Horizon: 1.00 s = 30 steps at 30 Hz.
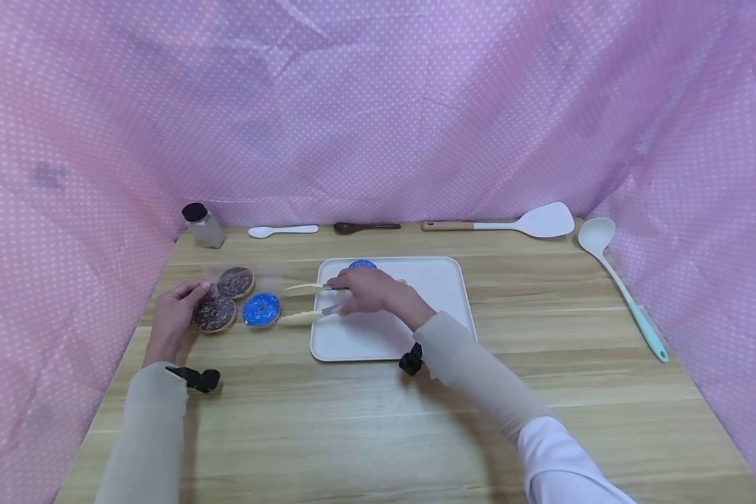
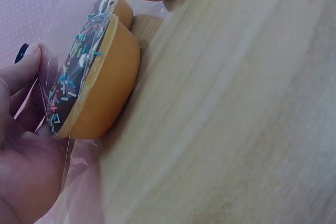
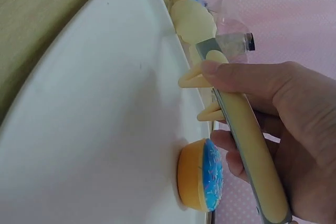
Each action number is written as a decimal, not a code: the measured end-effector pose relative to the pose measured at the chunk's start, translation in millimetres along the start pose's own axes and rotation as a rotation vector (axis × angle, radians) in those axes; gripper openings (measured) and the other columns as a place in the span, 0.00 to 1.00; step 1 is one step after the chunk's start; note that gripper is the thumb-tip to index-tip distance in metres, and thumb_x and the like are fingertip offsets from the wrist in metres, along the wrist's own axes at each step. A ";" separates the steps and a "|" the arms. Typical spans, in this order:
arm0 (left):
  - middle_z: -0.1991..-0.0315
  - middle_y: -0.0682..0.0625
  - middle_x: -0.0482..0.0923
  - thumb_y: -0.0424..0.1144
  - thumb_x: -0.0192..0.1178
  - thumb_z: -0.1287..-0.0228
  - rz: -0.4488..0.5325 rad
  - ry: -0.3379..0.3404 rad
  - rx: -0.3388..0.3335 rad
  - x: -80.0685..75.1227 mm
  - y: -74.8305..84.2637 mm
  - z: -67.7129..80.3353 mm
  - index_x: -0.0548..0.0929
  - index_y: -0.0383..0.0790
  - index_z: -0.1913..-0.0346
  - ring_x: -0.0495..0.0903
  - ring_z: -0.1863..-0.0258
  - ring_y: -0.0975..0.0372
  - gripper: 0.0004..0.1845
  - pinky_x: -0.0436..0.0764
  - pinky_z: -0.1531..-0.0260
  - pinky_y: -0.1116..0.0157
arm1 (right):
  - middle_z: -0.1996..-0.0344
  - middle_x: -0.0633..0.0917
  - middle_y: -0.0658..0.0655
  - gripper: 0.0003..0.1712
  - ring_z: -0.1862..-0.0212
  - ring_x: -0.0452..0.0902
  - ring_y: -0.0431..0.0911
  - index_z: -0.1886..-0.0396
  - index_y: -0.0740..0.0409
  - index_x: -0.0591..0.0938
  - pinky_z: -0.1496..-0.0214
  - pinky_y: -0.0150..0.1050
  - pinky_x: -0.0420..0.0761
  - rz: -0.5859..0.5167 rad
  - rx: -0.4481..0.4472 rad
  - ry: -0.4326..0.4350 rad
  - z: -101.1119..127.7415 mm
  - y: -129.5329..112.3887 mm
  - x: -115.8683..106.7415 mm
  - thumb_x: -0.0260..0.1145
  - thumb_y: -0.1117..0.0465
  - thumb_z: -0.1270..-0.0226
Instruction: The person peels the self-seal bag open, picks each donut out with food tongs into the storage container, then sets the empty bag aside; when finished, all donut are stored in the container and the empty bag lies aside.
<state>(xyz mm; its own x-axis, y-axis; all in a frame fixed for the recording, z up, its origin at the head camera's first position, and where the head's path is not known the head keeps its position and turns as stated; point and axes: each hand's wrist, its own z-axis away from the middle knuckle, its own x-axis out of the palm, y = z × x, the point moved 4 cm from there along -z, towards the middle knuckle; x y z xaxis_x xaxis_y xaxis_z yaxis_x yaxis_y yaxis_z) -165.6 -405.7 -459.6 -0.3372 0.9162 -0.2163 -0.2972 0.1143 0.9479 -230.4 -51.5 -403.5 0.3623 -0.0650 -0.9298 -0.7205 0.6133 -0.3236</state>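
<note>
My right hand [image 1: 362,290] grips cream-coloured tongs [image 1: 302,302] over the left part of a white tray [image 1: 409,329]; their open tips point left toward a blue-iced doughnut [image 1: 261,309] on the table. In the right wrist view the tongs [image 3: 247,145] lie under my thumb, and a second blue doughnut [image 3: 202,181] lies on the tray [image 3: 94,145], seen in the head view as the blue doughnut [image 1: 362,264]. My left hand [image 1: 176,315] touches the clear wrapper beside two chocolate sprinkled doughnuts [image 1: 215,314] [image 1: 236,281]. The left wrist view shows the wrapped chocolate doughnut [image 2: 92,82] against my fingers.
A glass shaker with a dark lid [image 1: 201,225] stands at the back left. Along the back edge lie a white spoon [image 1: 282,230], a dark wooden spoon [image 1: 365,227] and a white spatula [image 1: 510,224]. A white ladle with a teal handle [image 1: 624,287] lies at the right. Pink dotted cloth surrounds the table.
</note>
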 end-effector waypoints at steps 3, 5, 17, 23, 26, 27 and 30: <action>0.69 0.69 0.82 0.54 0.63 0.40 0.005 -0.008 -0.002 0.1 0.4 0.2 0.82 0.45 0.49 0.77 0.62 0.76 0.21 0.73 0.65 0.82 | 0.43 0.79 0.50 0.37 0.45 0.75 0.44 0.34 0.48 0.72 0.42 0.41 0.75 -0.015 -0.008 -0.012 -3.2 -0.7 2.6 0.72 0.48 0.43; 0.68 0.69 0.82 0.54 0.63 0.40 0.004 -0.012 -0.007 0.3 0.5 0.4 0.81 0.44 0.48 0.77 0.61 0.76 0.22 0.74 0.65 0.82 | 0.43 0.79 0.50 0.38 0.46 0.75 0.43 0.33 0.47 0.71 0.43 0.41 0.75 -0.019 -0.007 -0.015 -5.3 -1.3 3.7 0.72 0.48 0.44; 0.64 0.72 0.77 0.61 0.58 0.40 -0.146 0.004 -0.031 1.7 1.2 -0.8 0.80 0.48 0.45 0.72 0.55 0.75 0.27 0.71 0.63 0.81 | 0.38 0.75 0.47 0.41 0.43 0.74 0.42 0.31 0.42 0.68 0.41 0.40 0.75 0.000 -0.011 -0.055 -19.0 -6.2 5.7 0.73 0.47 0.45; 0.62 0.71 0.76 0.62 0.57 0.40 -0.172 0.006 -0.034 2.2 2.0 -1.2 0.80 0.48 0.44 0.71 0.52 0.74 0.28 0.69 0.55 0.77 | 0.38 0.75 0.48 0.40 0.42 0.73 0.42 0.31 0.42 0.68 0.41 0.39 0.74 -0.010 -0.015 -0.057 -21.4 -7.9 7.2 0.72 0.48 0.43; 0.62 0.71 0.76 0.62 0.57 0.40 -0.164 0.001 -0.033 1.1 1.7 -1.3 0.80 0.48 0.44 0.70 0.53 0.74 0.28 0.69 0.56 0.77 | 0.37 0.75 0.48 0.40 0.41 0.73 0.42 0.31 0.41 0.68 0.40 0.40 0.74 -0.024 -0.012 -0.055 -19.9 -8.3 7.1 0.72 0.48 0.42; 0.61 0.71 0.76 0.62 0.57 0.39 -0.164 -0.004 -0.035 0.9 1.7 -0.8 0.79 0.48 0.43 0.70 0.53 0.74 0.28 0.69 0.58 0.78 | 0.37 0.74 0.48 0.39 0.41 0.73 0.42 0.31 0.42 0.68 0.40 0.40 0.74 -0.030 -0.013 -0.053 -19.1 -8.2 7.0 0.71 0.48 0.42; 0.60 0.71 0.75 0.62 0.58 0.40 -0.152 -0.016 -0.046 0.7 1.7 -0.5 0.78 0.47 0.42 0.70 0.53 0.74 0.30 0.71 0.62 0.80 | 0.37 0.74 0.49 0.39 0.40 0.73 0.43 0.30 0.42 0.68 0.39 0.39 0.73 -0.039 -0.025 -0.040 -15.5 -6.2 5.6 0.71 0.48 0.41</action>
<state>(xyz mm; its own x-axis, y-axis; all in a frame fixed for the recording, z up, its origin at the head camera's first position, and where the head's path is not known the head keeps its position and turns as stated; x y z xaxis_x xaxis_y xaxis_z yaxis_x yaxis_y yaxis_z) -166.8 -405.0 -458.2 -0.2714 0.8955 -0.3527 -0.3844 0.2350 0.8927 -233.1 -67.9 -409.4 0.4138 -0.0564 -0.9086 -0.7197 0.5909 -0.3645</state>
